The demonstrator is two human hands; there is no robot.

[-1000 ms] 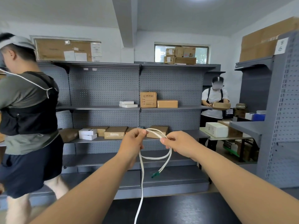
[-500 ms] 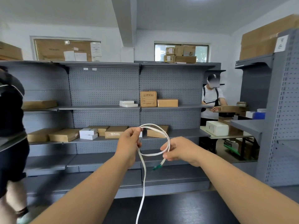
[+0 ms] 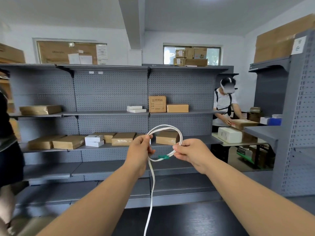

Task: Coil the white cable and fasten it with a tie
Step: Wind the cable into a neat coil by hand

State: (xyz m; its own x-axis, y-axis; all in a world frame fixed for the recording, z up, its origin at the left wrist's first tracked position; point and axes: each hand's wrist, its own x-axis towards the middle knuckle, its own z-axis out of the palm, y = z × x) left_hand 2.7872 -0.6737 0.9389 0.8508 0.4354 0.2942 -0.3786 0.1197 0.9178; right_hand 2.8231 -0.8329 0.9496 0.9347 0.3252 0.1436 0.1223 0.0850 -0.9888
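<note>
While we face a long grey pegboard shelving unit [image 3: 110, 86], it fills most of the view. A black table [image 3: 187, 218] lies in front of it under our forearms, and a second grey rack [image 3: 300, 116] stands at the right edge. A person in a white shirt [image 3: 225, 106] stands between the two racks, bent over a cardboard parcel [image 3: 245, 123]. Part of another person in dark clothes [image 3: 8, 150] shows at the far left. Flat brown boxes [image 3: 68, 142] lie along the lower shelf beside two stacked white boxes [image 3: 94, 140]. On the shelf above, a printed carton [image 3: 157, 104] stands just beside a lower brown box [image 3: 177, 108].

Both our arms reach forward above the table. Our left hand [image 3: 139, 149] grips the white cable [image 3: 153, 183], thumb and fingers pinching the left side of the coil where the turns gather. Our right hand [image 3: 192, 154] pinches the coil's lower right side between thumb and fingertips. The cable makes about two loose round turns, held upright in the air between our hands in front of the lower shelf. From the left hand a long tail hangs down across the table and leaves the bottom of the view. A small green end piece [image 3: 163, 157] sits at the bottom of the coil, just beside the right fingertips.
</note>
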